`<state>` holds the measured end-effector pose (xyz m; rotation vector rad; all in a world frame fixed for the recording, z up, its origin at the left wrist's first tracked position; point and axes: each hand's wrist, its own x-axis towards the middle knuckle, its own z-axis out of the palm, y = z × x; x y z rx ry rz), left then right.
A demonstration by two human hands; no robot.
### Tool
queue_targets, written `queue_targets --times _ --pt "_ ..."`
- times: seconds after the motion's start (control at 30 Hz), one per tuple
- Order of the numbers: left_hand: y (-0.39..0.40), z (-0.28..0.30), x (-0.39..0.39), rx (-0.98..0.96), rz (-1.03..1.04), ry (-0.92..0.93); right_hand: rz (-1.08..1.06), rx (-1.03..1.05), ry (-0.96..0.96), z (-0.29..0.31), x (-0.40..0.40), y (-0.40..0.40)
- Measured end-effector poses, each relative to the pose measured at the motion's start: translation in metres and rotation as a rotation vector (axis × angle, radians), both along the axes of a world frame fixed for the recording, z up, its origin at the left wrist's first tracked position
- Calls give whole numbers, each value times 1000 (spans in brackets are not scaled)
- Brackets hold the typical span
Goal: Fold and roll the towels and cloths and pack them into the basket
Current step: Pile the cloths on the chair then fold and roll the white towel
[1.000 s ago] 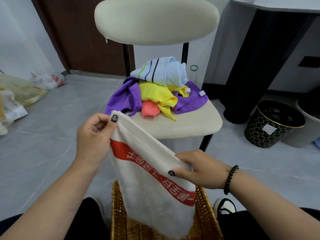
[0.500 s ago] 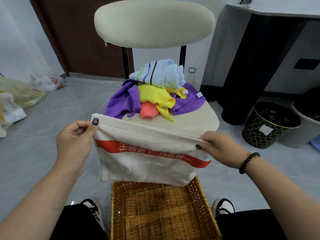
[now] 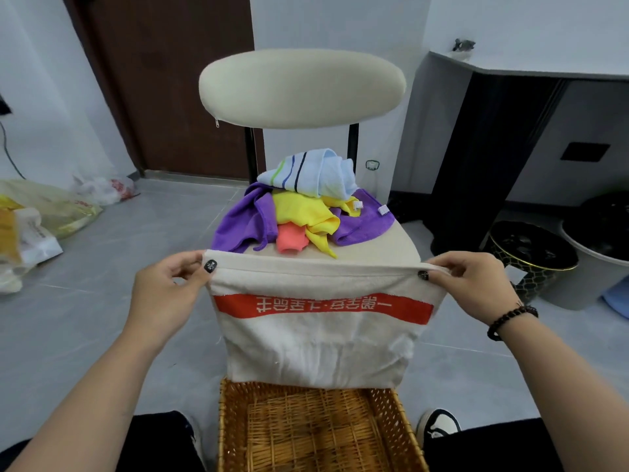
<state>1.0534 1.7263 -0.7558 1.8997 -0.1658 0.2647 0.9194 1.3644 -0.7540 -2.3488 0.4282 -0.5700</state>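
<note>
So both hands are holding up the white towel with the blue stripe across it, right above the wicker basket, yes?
Not quite: the stripe is red, not blue, as the head view shows. The left hand and the right hand each pinch a top corner of the white towel, which hangs just above the wicker basket.

Left hand (image 3: 163,294) and right hand (image 3: 476,287) raised apart — thumbs and fingers pinched
</note>
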Motion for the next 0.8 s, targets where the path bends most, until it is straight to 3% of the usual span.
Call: queue_targets --times 0.2,0.47,0.8 --pt "-6 9 8 -4 -1 -5 -95 79 -116 24 15 4" --pt "-41 22 62 -251 15 78 -181 468 -356 33 91 2" --pt "-74 14 122 -365 77 51 -248 359 -397 5 157 -4"
